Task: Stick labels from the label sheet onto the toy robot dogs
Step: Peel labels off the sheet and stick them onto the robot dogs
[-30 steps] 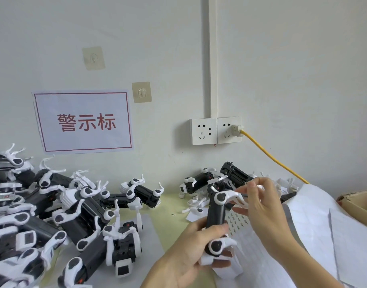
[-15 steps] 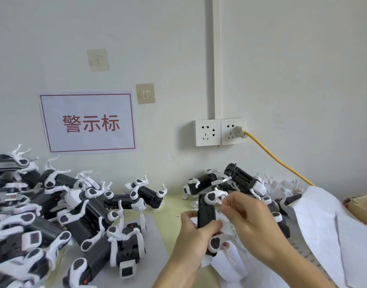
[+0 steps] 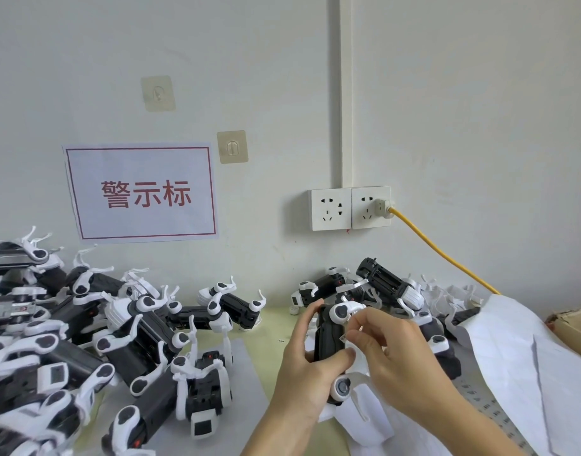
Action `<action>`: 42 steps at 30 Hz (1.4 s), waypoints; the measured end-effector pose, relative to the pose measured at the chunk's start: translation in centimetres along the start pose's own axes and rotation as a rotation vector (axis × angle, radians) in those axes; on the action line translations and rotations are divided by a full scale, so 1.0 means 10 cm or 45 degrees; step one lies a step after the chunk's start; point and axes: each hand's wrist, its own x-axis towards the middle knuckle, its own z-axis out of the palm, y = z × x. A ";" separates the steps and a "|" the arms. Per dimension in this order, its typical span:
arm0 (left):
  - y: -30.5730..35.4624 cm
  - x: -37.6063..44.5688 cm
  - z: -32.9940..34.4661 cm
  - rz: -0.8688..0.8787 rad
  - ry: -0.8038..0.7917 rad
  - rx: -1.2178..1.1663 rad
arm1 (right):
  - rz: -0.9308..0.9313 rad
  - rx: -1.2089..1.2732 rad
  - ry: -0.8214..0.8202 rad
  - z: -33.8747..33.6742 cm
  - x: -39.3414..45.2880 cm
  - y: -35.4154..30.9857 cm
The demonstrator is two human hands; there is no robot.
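A heap of black-and-white toy robot dogs (image 3: pixel 85 330), too tangled to count, fills the table's left side below one red-lettered wall sign (image 3: pixel 141 194) and two adhesive hooks (image 3: pixel 232 147). At centre, the left hand (image 3: pixel 307 366) grips one toy robot dog (image 3: pixel 332 337) upright, fingers curled round its body. The right hand (image 3: pixel 397 357) pinches a small label (image 3: pixel 343 339) against it. Two wall sockets (image 3: pixel 350 208) sit above; label sheets (image 3: pixel 529 373) lie right.

white wall (image 3: pixel 463 110); red-lettered sign (image 3: pixel 141 193), sockets (image 3: pixel 350 208)
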 end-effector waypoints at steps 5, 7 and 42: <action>-0.01 0.01 -0.01 -0.033 -0.010 0.003 | -0.007 -0.027 -0.009 0.00 0.00 0.00; 0.00 -0.01 0.00 -0.050 -0.016 -0.004 | 0.001 -0.035 -0.014 0.00 0.00 0.00; 0.02 0.00 -0.01 -0.148 -0.042 -0.065 | -0.061 -0.323 0.034 -0.04 0.00 0.00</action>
